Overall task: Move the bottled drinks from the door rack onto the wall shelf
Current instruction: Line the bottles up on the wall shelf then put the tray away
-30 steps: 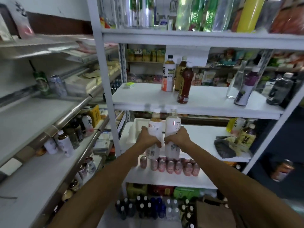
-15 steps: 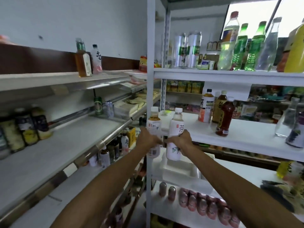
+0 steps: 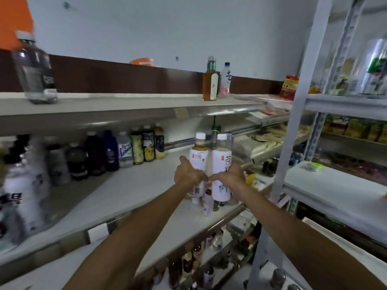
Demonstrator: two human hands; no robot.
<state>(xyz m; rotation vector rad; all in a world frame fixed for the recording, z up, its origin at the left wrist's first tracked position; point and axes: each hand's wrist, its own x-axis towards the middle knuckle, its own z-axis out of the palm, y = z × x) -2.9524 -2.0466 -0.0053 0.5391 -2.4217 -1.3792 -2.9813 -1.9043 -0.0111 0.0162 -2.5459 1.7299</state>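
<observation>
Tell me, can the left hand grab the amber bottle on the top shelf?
Probably not yet: the left hand is full, gripping a tea bottle, and the amber bottle stands higher up.

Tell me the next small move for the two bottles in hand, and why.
Probably lower both onto the bare part of the wall shelf and let go: the left hand grips the amber bottle, the right hand the pale bottle, both upright over that shelf, right of the row of bottles.

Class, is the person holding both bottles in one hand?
No, the left hand grips the amber bottle and the right hand grips the pale bottle.
</observation>
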